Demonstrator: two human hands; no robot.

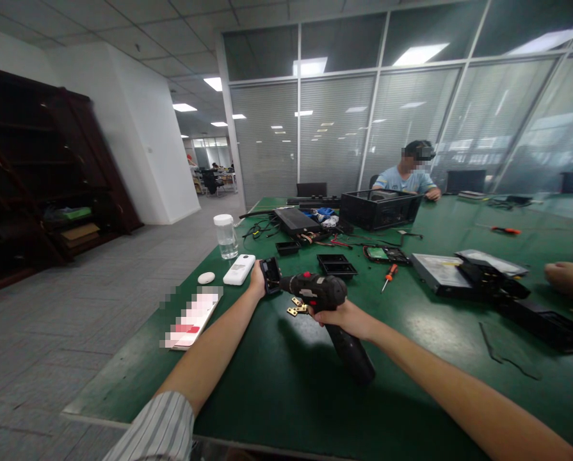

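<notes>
My right hand (346,317) is closed around the grip of a black cordless power screwdriver (331,314), whose nose points left. My left hand (257,280) grips a small black rectangular part (270,275) standing on edge on the green table (267,384), right at the driver's tip. A few small brass pieces (296,307) lie on the table just under the tool.
Nearby lie a white device (239,269), a small white oval object (206,278), a clear bottle (226,236), a black tray (337,264), a red-handled screwdriver (388,276), a disc drive (440,272) and an open computer case (379,208). Another person sits at the far side; someone's hand (567,278) rests at right.
</notes>
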